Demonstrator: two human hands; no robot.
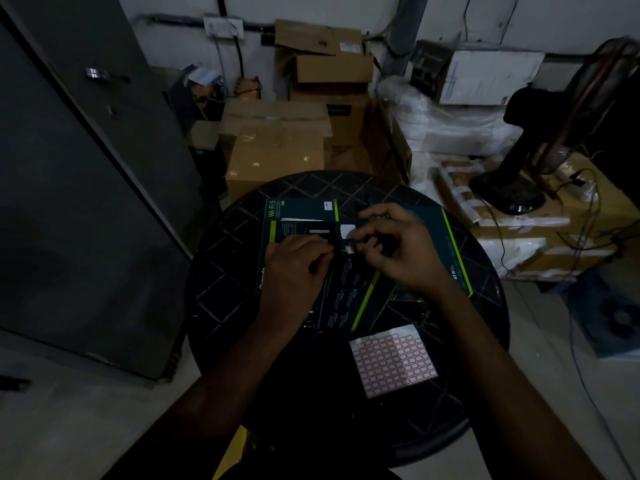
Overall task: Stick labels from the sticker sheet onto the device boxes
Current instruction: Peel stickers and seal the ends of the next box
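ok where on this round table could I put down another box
Bare patches: the table's left side beside the device box, and the near edge left of the sticker sheet, under the forearms. The middle is crowded: both boxes, left hand and right hand working there.

Label (350, 250) betw. fingertips too small, box (304, 220) print unreadable.

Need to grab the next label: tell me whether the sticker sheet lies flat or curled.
Flat. The sticker sheet lies spread on the table, its whole grid showing, no hand on it.
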